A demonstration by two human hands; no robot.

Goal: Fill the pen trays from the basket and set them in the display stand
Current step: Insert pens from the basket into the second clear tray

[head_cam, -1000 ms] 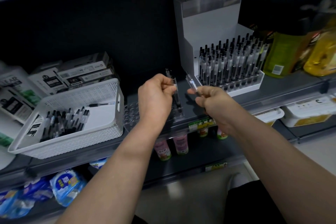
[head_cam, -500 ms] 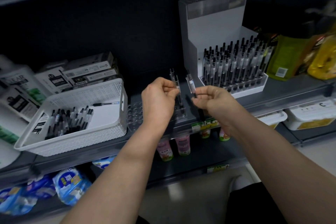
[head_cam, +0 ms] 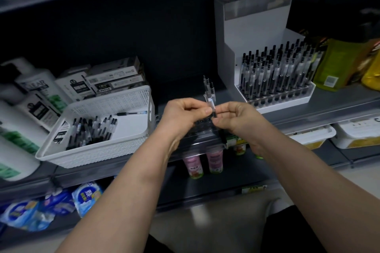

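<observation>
A white perforated basket (head_cam: 107, 146) at the left holds several black-and-clear pens (head_cam: 90, 131). A clear pen tray (head_cam: 202, 129) with round holes lies on the shelf between the basket and the white display stand (head_cam: 255, 33). The stand's lower tier carries a tray full of upright pens (head_cam: 275, 76). My left hand (head_cam: 185, 115) and my right hand (head_cam: 236, 117) meet above the clear tray, both pinching a small bunch of pens (head_cam: 209, 96) held upright between their fingertips. The hands hide most of the clear tray.
Boxed pen packs (head_cam: 111, 80) stand behind the basket and white bottles (head_cam: 24, 104) at the far left. Yellow-green packets (head_cam: 339, 63) sit right of the stand. The lower shelf holds pink cups (head_cam: 205, 162), tubs (head_cam: 357, 135) and blue packets (head_cam: 61, 201).
My right hand brought its pen leftward and upright until it met the pens in my left hand; both hands now pinch the bunch together. The view shifted slightly.
</observation>
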